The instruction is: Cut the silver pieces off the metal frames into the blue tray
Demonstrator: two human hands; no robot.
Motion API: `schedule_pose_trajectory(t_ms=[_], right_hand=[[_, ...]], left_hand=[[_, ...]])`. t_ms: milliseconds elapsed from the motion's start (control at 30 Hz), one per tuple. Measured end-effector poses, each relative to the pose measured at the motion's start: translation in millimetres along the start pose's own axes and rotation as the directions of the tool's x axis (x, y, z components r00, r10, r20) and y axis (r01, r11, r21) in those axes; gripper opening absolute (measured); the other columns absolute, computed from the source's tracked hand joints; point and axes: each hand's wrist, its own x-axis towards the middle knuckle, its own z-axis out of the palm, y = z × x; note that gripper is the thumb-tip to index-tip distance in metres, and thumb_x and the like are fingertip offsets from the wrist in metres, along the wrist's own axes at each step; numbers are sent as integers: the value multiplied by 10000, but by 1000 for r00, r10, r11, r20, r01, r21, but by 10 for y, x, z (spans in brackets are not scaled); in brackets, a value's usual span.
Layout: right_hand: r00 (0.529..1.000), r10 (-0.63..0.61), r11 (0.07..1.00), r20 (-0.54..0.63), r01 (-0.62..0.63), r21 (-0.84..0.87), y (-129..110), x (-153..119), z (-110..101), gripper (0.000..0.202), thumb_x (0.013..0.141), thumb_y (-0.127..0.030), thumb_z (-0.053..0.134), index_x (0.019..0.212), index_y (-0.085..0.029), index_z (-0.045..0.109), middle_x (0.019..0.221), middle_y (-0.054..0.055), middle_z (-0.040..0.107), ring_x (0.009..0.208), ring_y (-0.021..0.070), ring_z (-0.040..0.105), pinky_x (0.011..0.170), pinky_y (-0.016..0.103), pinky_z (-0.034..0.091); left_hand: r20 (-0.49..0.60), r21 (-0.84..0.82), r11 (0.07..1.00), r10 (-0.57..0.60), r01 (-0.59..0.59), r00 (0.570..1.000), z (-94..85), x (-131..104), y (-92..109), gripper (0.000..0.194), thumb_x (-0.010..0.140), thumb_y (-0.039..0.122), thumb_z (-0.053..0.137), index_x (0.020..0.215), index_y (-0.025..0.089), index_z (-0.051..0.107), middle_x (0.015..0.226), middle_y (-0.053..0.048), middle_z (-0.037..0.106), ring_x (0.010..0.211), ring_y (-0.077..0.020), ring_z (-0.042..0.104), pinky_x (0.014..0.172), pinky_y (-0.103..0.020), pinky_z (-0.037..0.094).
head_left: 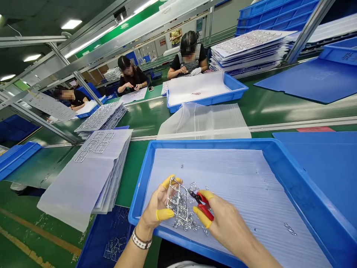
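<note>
My left hand point(159, 206), with yellow finger covers, grips a silvery sprue frame point(178, 191) by its left side, tilted up above the tray. My right hand point(220, 216), also with yellow finger covers, is closed around red-handled side cutters point(205, 206). The dark jaws of the cutters are at the frame's right edge; whether they touch it I cannot tell. Beneath the frame lies a heap of small silvery parts point(185, 224) on the white foam sheet point(223, 171) that lines the blue tray point(212, 143). A few loose pieces point(290, 229) lie farther right.
On the left, a stack of foam sheets point(75, 186) carries several more frames point(97, 143). Below it, a blue bin point(95, 238) contains scrap frames point(115, 248). Beyond the tray are a translucent sheet point(206, 121) and another blue tray point(237, 93). Several people work across the bench.
</note>
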Motion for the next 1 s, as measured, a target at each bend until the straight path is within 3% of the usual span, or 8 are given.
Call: schedule_pose_trajectory(t_ms=[100, 233, 500, 1000], right_hand=[[979, -199, 929, 53, 205, -308, -184, 20, -106, 235, 797, -245, 566, 1011, -180, 637, 828, 76, 686, 756, 256, 631, 669, 368, 466], [957, -253, 827, 144, 292, -481, -427, 81, -111, 224, 751, -215, 636, 967, -169, 669, 785, 72, 682, 739, 249, 613, 664, 356, 450], [954, -177, 782, 241, 285, -554, -550, 119, -94, 186, 774, -218, 643, 954, -179, 672, 829, 82, 691, 789, 248, 622, 696, 348, 431], [948, -134, 770, 288, 282, -573, -624, 156, -136, 205, 809, -243, 640, 997, -169, 674, 883, 92, 691, 842, 273, 633, 719, 372, 441]], left_hand=[[-31, -60, 997, -51, 50, 998, -20, -39, -25, 905, 567, 371, 856, 1367, 210, 464, 1415, -147, 481, 1374, -352, 335, 1161, -469, 186], [-68, -105, 991, -93, 86, 993, -17, -89, -17, 918, 549, 328, 864, 1367, 220, 459, 1449, -140, 445, 1393, -350, 296, 1154, -452, 199], [-67, -101, 992, -83, 76, 994, -1, -85, 7, 913, 545, 306, 867, 1362, 219, 468, 1452, -136, 443, 1396, -358, 279, 1148, -449, 203], [-35, -2, 1000, -28, 28, 999, -50, -60, -6, 891, 586, 315, 848, 1376, 218, 447, 1458, -138, 428, 1405, -356, 269, 1166, -468, 169]])
